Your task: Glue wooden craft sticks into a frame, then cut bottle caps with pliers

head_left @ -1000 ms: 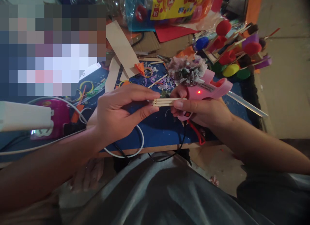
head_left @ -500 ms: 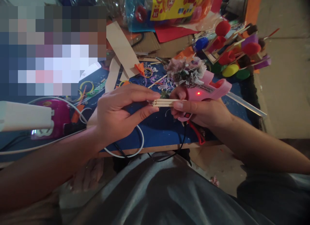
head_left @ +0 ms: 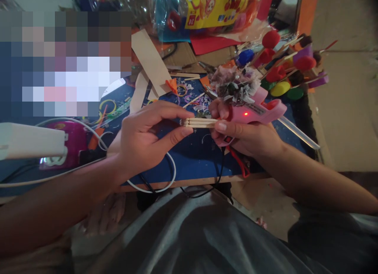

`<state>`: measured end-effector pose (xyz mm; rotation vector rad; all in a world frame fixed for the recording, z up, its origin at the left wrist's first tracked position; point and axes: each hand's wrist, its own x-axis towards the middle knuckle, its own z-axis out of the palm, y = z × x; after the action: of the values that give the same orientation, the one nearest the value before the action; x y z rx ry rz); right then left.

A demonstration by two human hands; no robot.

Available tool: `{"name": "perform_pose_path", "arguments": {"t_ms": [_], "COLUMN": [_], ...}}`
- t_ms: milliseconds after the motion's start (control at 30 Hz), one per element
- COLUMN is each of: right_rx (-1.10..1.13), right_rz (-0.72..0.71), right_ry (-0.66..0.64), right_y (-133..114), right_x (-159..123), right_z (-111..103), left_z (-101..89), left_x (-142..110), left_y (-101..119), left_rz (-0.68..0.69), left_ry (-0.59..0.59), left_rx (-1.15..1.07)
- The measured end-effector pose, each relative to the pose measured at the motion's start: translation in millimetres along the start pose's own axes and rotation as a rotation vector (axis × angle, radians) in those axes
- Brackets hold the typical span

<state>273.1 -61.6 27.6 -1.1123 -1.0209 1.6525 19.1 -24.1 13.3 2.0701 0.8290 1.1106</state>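
Note:
A short bundle of several pale wooden sticks point(head_left: 202, 122) is stretched level between my hands. My left hand point(head_left: 147, 138) pinches its left end between thumb and fingertips. My right hand point(head_left: 251, 138) is closed around the handle of a pink hot glue gun point(head_left: 255, 110), its thumb against the right end of the sticks. A red light glows on the gun, and a clear glue stick point(head_left: 299, 132) lies in line with its rear. A greyish-lilac ruffled, flower-like cluster point(head_left: 236, 85) covers the gun's front, so the nozzle is hidden.
Craft scraps litter the blue tabletop point(head_left: 189, 163). At the back lie a bag of coloured pieces point(head_left: 218, 10) and pale flat strips point(head_left: 152, 61). Coloured caps on a stick frame point(head_left: 283, 69) stand right. A magenta power strip point(head_left: 76, 138) with a white plug and cables point(head_left: 174, 175) is left.
The glue gun and right hand have shifted slightly right, and the gun's ruffled cluster with them. The sticks between my hands have risen a little. Both hands keep their grip.

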Motion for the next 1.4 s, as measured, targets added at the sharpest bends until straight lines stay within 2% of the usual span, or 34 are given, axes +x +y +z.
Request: {"name": "perform_pose_path", "arguments": {"t_ms": [200, 500, 733, 933, 1000, 1100, 1233, 1300, 1400], "right_rx": [0.028, 0.138, 0.090, 0.033, 0.027, 0.039, 0.047, 0.007, -0.056], "right_rz": [0.068, 0.065, 0.131, 0.113, 0.111, 0.096, 0.048, 0.077, 0.155], "right_ry": [-0.024, -0.064, -0.074, -0.101, -0.087, -0.096, -0.160, -0.207, -0.302], "right_y": [3, 2, 4, 3, 1, -5, -11, -12, -11], "right_x": [-1, 1, 0, 0, 0, 0, -2, -3, -4], "right_z": [-3, 0, -2, -1, -1, -1, -2, -4, -5], "left_z": [1.9, 1.3, 1.0, 1.2, 1.5, 3.3, 7.9, 10.2, 12.5], "left_x": [1, 5, 5, 6, 5, 2, 2, 4, 7], "left_y": [0, 0, -2, -6, -7, -8, -12, -14, -15], "left_rz": [0.025, 0.120, 0.188, 0.219, 0.193, 0.078, -0.096, -0.134, -0.189], "left_ry": [0.008, -0.010, -0.019, -0.027, -0.032, -0.007, 0.051, 0.097, 0.156], "left_rx": [0.009, -0.016, -0.026, -0.034, -0.060, -0.153, -0.468, -0.608, -0.692]}}
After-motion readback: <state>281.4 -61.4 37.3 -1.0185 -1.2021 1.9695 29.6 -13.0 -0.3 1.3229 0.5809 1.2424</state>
